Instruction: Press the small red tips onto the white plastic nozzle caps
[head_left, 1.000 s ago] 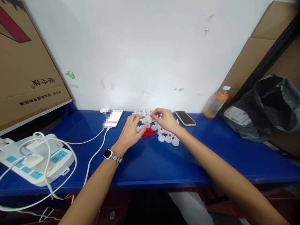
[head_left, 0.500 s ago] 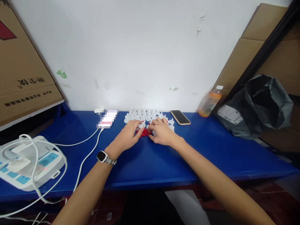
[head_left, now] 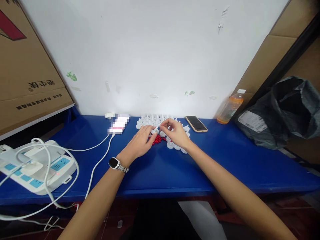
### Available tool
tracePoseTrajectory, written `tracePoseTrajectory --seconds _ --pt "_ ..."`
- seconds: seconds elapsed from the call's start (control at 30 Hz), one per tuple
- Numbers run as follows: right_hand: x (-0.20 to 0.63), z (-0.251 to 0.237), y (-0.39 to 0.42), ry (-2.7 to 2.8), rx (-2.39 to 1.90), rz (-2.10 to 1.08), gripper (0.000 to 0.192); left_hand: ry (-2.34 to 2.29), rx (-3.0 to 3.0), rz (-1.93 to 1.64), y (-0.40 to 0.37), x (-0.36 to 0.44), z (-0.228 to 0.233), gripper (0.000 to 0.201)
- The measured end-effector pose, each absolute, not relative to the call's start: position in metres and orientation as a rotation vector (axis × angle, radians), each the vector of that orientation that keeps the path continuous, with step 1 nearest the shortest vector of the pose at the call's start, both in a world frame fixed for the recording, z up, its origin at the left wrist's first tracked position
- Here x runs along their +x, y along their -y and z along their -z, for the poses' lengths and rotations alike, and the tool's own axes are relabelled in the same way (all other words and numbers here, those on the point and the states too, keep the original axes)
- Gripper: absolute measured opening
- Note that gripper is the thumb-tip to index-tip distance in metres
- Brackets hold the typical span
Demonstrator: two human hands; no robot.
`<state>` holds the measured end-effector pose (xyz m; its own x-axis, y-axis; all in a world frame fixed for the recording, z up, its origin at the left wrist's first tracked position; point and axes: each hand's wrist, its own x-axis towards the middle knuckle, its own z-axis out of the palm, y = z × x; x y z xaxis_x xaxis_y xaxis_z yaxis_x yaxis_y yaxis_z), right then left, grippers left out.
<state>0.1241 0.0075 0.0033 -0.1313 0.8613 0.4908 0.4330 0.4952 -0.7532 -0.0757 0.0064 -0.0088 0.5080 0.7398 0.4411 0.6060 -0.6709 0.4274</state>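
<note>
My left hand point(head_left: 138, 142), with a watch point(head_left: 114, 163) on its wrist, grips a white plastic nozzle cap point(head_left: 155, 130) between thumb and fingers, its narrow spout tilted up to the right. Close to that spout, the thumb and fingertips of my right hand point(head_left: 177, 134) are pinched together; whatever is between them is too small to make out. Below both hands lies a pile of small red pieces point(head_left: 158, 140). More white nozzle caps point(head_left: 170, 145) sit beside and under my right hand, and rows of similar caps point(head_left: 151, 118) stand behind, partly covered by my hands.
A phone point(head_left: 196, 123) lies right of the caps, with an orange drink bottle point(head_left: 230, 108) and a dark plastic bag point(head_left: 270, 116) farther right. At left are a power strip point(head_left: 47, 178), white cables and a blurred-out device point(head_left: 119, 124). A white wall rises behind the blue table point(head_left: 160, 173).
My right hand has lifted off the caps and red pieces and come to the spout of the cap in my left hand. The red tip seen there earlier no longer shows. The view has shifted slightly.
</note>
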Motion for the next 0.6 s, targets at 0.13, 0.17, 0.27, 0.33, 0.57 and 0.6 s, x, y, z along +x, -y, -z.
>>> tracePoseTrajectory --seconds 0.13,0.17,0.27,0.33,0.57,0.6 --pt "0.117 -0.003 -0.012 1.484 -0.993 -0.814 0.036 -1.123 2.536 -0.895 -0.004 -0.073 0.007 0.038" --pt "0.116 -0.003 -0.012 1.449 -0.993 -0.849 0.037 -1.115 2.536 -0.899 -0.003 -0.073 0.007 0.038" --pt "0.113 -0.005 -0.012 1.374 -0.992 -0.911 0.038 -1.087 2.533 -0.892 -0.002 -0.072 0.006 0.038" --pt "0.112 -0.007 -0.010 1.352 -0.973 -0.936 0.039 -1.072 2.524 -0.883 0.000 -0.071 0.006 0.038" --pt "0.110 -0.005 -0.007 1.407 -0.889 -0.920 0.036 -1.002 2.529 -0.886 0.001 -0.068 0.005 0.036" --pt "0.110 -0.004 -0.007 1.416 -0.882 -0.909 0.035 -1.000 2.532 -0.889 0.001 -0.068 0.004 0.036"
